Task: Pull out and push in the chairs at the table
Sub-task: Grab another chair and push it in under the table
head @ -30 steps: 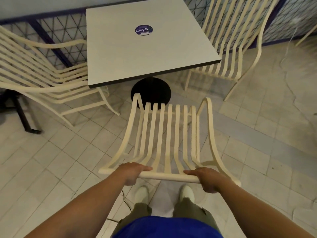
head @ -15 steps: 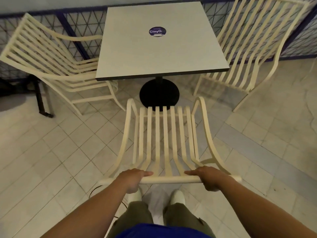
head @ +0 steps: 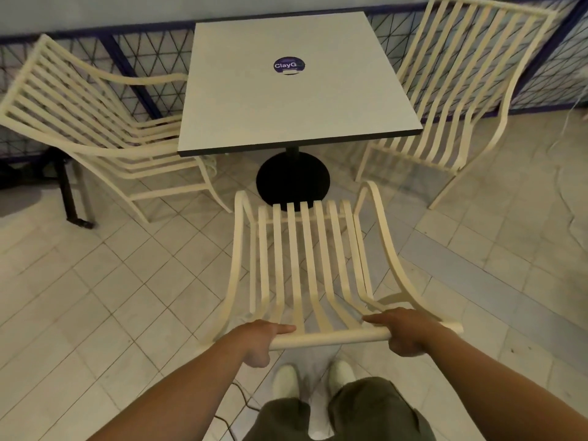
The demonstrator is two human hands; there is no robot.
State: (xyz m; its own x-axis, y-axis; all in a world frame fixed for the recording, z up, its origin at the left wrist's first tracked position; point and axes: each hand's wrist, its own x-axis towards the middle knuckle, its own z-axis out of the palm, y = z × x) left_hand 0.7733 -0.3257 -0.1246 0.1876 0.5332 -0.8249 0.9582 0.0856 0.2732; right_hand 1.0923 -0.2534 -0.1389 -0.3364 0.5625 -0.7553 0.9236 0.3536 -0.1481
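Both your left hand and right hand grip the near chair top rail, its seat off the table near edge, tiled floor beneath.

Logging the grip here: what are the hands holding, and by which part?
The near chair, by its top back rail: left hand toward the rail's left end, right hand toward its right end.
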